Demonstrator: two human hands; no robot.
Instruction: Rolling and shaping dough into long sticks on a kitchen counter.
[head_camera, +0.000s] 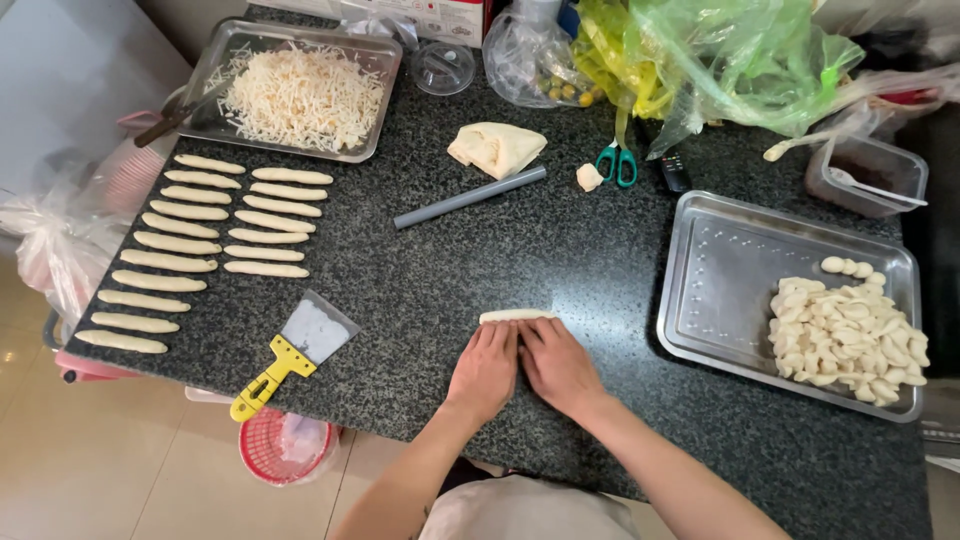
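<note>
A short pale dough roll lies on the dark speckled counter. My left hand and my right hand lie flat side by side just behind it, fingertips touching the roll. Neither hand grips anything. Left of them rest several finished dough sticks in two rows. A metal tray at the right holds a heap of small dough pieces.
A yellow-handled scraper lies left of my hands. A grey rolling rod, a dough lump and green scissors sit further back. A tray of shredded cheese stands back left. Plastic bags crowd the far edge.
</note>
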